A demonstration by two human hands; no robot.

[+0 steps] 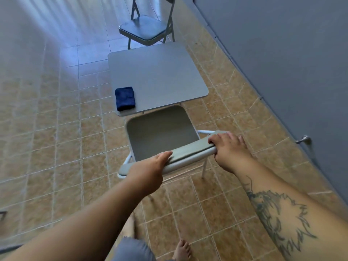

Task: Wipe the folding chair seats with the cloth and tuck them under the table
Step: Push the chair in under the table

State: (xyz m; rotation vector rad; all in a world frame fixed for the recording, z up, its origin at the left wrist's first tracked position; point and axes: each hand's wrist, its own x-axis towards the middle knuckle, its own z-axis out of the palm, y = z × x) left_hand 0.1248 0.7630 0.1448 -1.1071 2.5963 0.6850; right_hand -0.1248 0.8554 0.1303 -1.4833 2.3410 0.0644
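A grey folding chair [160, 134] stands in front of me, its seat's far edge just under the near edge of the small grey table [160, 76]. My left hand [148, 170] grips the left part of the chair's backrest. My right hand [228, 149] grips the right part of the same backrest. A folded dark blue cloth [125, 98] lies on the table's near left corner. A second folding chair [146, 29] with a dark padded seat stands beyond the table's far side, apart from it.
A grey wall with a door handle [304, 140] runs along the right. The floor is tan tile [56, 147], with bright light falling on it at the upper left. My bare feet [181, 249] show at the bottom.
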